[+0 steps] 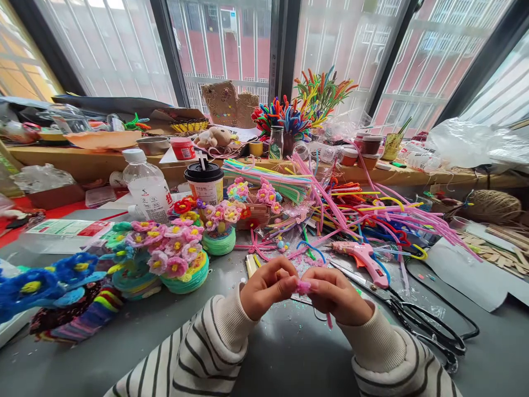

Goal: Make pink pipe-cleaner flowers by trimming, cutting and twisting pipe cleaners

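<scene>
Between my two hands is a small bent piece of pink pipe cleaner (303,286). My left hand (270,286) pinches it from the left with thumb and forefinger. From the right, my right hand (336,292) pinches the same piece, and a pink end hangs down below those fingers. Just beyond my right hand lie a pink glue gun (361,259) and black-handled scissors (425,322). Past my fingertips, pink pipe cleaners (256,245) twisted into a star-like shape rest on the grey table.
Pipe-cleaner flower pots (185,273) stand on the left, beside a plastic bottle (146,184) and a lidded cup (204,182). Loose pipe cleaners (397,218) are heaped at the back right. The glue gun's black cord (471,317) loops at the right. A wooden ledge (95,158) runs below the windows.
</scene>
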The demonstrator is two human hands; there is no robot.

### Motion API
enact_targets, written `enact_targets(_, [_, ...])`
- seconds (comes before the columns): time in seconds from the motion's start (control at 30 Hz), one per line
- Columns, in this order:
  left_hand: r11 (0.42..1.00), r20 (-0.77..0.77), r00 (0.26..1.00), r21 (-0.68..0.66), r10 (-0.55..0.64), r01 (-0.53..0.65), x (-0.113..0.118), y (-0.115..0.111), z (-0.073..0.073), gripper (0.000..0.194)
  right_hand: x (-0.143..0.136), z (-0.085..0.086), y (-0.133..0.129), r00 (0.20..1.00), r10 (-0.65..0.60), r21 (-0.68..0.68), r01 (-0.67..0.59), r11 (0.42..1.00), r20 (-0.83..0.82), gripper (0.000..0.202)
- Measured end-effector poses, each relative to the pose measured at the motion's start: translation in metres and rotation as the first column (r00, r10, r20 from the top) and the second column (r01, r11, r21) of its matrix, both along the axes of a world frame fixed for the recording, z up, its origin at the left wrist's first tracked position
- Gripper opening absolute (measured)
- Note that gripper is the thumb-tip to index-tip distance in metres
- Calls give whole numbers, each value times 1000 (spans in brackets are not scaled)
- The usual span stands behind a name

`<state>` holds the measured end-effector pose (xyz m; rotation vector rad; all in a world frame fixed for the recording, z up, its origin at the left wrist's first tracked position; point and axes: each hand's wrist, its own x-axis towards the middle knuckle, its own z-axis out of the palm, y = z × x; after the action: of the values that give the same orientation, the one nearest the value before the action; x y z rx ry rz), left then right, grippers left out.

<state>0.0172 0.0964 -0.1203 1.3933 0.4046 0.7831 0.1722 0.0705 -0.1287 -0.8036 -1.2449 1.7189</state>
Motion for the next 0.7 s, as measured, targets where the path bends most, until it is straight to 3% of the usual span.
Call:
enact_targets(0.2, [1000,-60,998,21,-3,5,0,-3,4,22,-4,-7,2,999,-5,-49,3,999,-39,31])
enact_targets(0.5, [995,-114,993,93,-13,23,-2,-2,1,21,-1,-8,3,999,28,-37,-27,999,31,25])
enact_targets(0.6, [979,-201,979,202,20,21,-2,-1,0,21,0,-6,3,994,-9,-26,12,1000,107,24])
enact_targets(0.7, [888,-341,915,458,215,-38,-2,3,-3,23,1,-3,3,984,-58,1,59,998,167,24])
